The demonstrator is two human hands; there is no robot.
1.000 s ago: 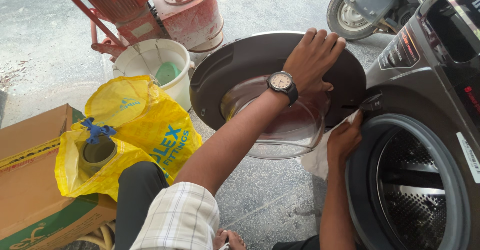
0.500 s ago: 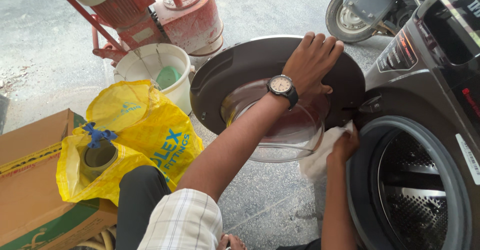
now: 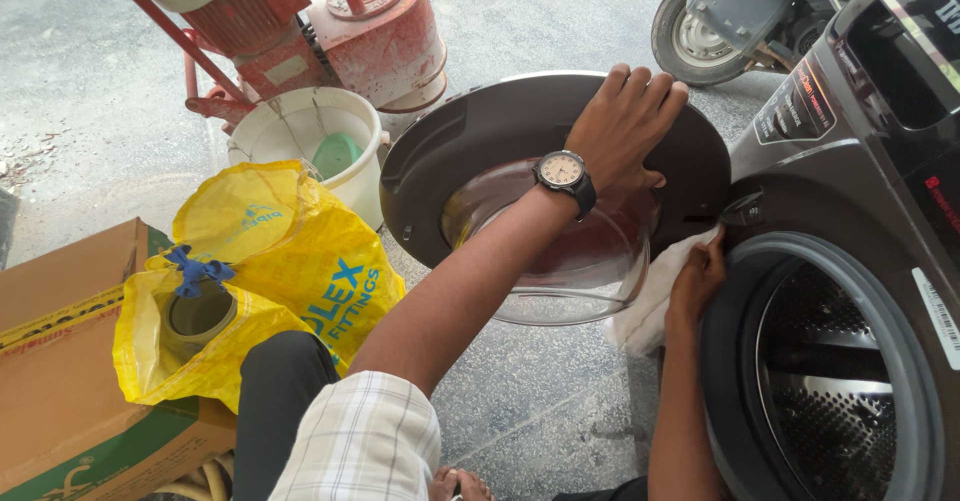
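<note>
While the person crouches between a cardboard box and the washing machine, the near floor between knee and machine stays open, a bare grey strip. The right hand is closed on a white cloth, pressing it against the left edge of the round drum opening, just below the door hinge. The cloth is crumpled and hangs down below the hand. The door is swung wide open to the left, a dark round frame with a clear bulging glass bowl at its middle. The left hand, a wristwatch on its wrist, lies flat with fingers spread on the door's upper rim. A yellow plastic bag crowds the door's left edge. Farther off stand a white bucket, a red machine and a scooter wheel.
</note>
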